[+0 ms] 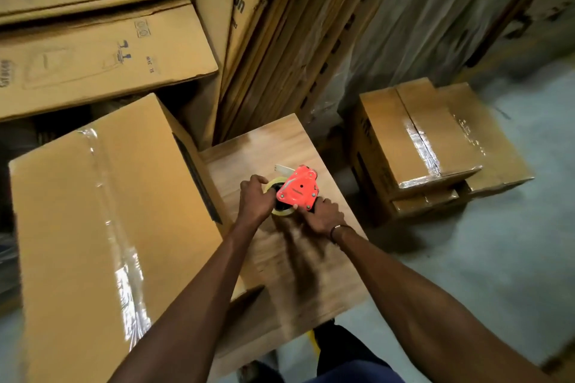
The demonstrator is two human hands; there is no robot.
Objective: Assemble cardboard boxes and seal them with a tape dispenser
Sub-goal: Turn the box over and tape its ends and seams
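A red tape dispenser (298, 188) with a roll of clear tape (281, 211) sits over the top of a closed cardboard box (289, 264) in front of me. My right hand (322, 214) grips the dispenser's handle at its near right side. My left hand (255, 197) curls round the left edge of the tape roll. A short tab of tape (283, 168) sticks out at the dispenser's far end.
A large taped box (102, 227) stands close on the left. Flat cartons (93, 50) lie stacked at the back left, more lean upright (280, 40) behind. Two taped boxes (435, 146) sit on the grey floor at right. Plastic-wrapped goods (451, 9) fill the back right.
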